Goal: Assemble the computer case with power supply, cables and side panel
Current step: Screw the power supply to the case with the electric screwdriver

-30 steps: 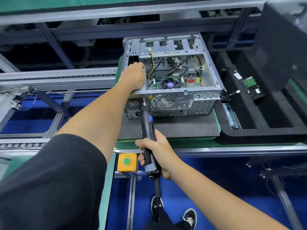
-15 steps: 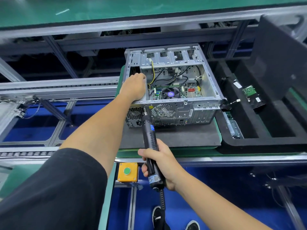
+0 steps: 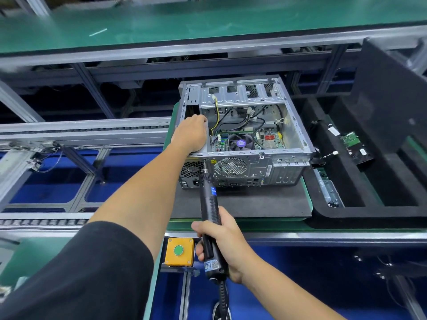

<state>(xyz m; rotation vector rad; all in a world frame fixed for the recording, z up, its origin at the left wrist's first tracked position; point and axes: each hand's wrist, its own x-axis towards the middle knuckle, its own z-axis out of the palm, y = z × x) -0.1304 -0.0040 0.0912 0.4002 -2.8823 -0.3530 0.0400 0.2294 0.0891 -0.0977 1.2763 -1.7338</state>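
Note:
An open grey computer case (image 3: 286, 158) lies on its side on a dark foam pad, its rear panel toward me. Inside show the motherboard (image 3: 265, 139) with a fan and several black and yellow cables (image 3: 227, 122). My left hand (image 3: 193, 133) reaches into the case's left end and rests on the power supply (image 3: 190, 174) there, fingers curled over its top. My right hand (image 3: 219, 241) grips a black electric screwdriver (image 3: 209, 204). Its bit touches the rear panel near the power supply's upper right corner.
A black foam tray (image 3: 369, 218) at the right holds a green circuit board (image 3: 351, 138) and small parts. A yellow box with a green button (image 3: 179, 250) sits at the bench's front edge. Roller conveyor rails (image 3: 80, 130) run to the left. A green belt lies beyond.
The view has tilted upward, so the case sits lower in the frame. Both hands keep their places on the case and the screwdriver.

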